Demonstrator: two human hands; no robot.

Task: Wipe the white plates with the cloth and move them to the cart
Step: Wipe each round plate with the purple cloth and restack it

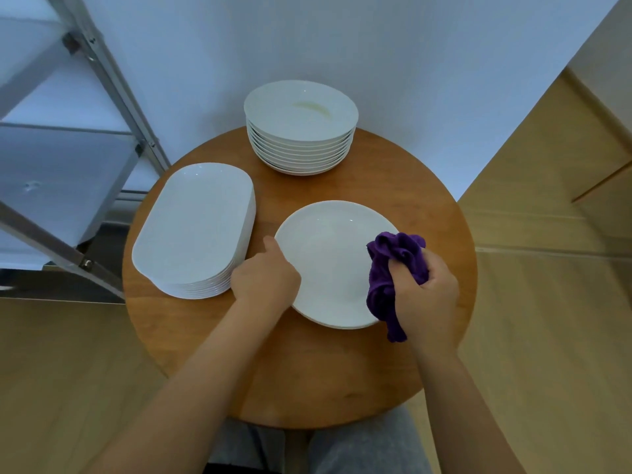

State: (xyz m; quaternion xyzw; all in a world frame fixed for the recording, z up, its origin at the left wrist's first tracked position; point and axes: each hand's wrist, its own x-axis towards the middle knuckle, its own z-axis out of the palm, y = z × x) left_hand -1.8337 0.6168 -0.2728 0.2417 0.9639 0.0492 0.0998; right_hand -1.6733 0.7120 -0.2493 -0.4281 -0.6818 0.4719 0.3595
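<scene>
The round white plate [331,265] sits on the round wooden table [342,388] between both hands — left hand [265,277] grips its rim, right hand [425,289] clutches the bunched purple cloth [393,268] at its right edge.

- A round white glazed plate [328,254] lay flat on the near right part of the round wooden table; at least one more rim showed beneath its near edge.
- A crumpled purple cloth [393,265] lay against that plate's right rim, bunched at the top, with a tail hanging down past the plate's edge.
- A stack of deep round white plates [301,128] stood at the far edge of the table, with a faint yellowish mark inside the top one.
- A stack of white oblong plates with rounded corners [195,227] sat on the left side of the table.
- A metal-framed cart with pale shelves [68,159] stood just beside the table, at its left.
</scene>
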